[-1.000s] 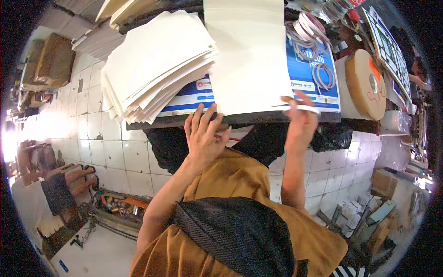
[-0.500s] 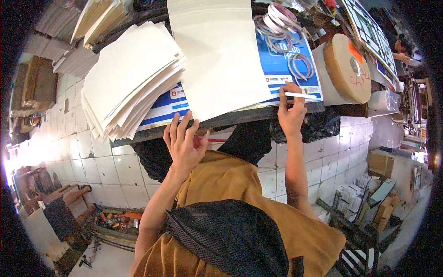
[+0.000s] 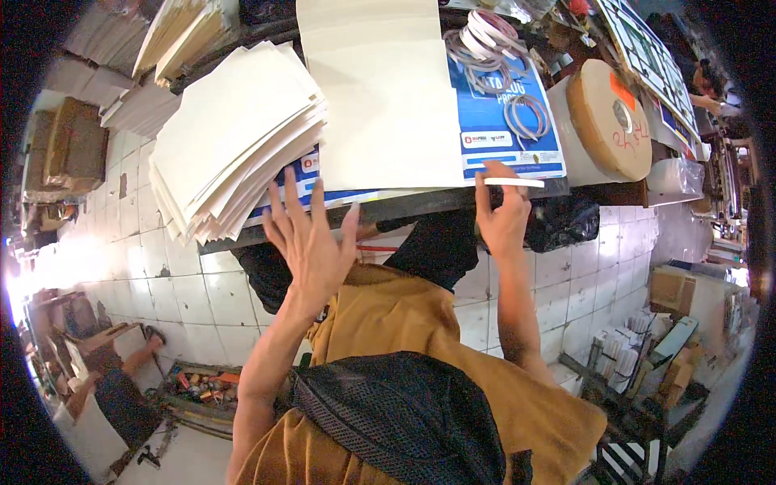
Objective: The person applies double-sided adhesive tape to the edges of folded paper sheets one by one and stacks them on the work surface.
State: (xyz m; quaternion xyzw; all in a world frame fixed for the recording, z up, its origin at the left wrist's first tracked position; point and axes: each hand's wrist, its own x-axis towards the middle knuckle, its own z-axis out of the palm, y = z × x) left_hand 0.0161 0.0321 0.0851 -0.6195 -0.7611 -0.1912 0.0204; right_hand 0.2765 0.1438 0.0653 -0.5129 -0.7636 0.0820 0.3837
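A large cream-white sheet [image 3: 388, 121] lies across the middle of the work table, its near edge close to the table's front. My left hand [image 3: 311, 238] is open with fingers spread, at the table edge between the sheet and a fanned stack of white paper [image 3: 234, 129]. Pinched in my right hand [image 3: 503, 214] is a slim white stick [image 3: 521, 183]; the hand is just right of the sheet's near corner. Under the sheet and stack lies a blue printed board [image 3: 509, 149]. Rings of white and grey tape [image 3: 527, 117] rest on its right part.
A big tan roll [image 3: 598, 121] stands right of the board, with a clear plastic-wrapped bundle [image 3: 675, 179] beyond it. More paper stacks [image 3: 182, 36] are at far left. Another person's hand [image 3: 710, 105] shows at far right, and another person's arm [image 3: 145, 354] at lower left.
The large sheet has turned slightly, its near edge now roughly parallel to the table's front. My left hand has come off it, towards the left. My right hand has shifted slightly left with the stick.
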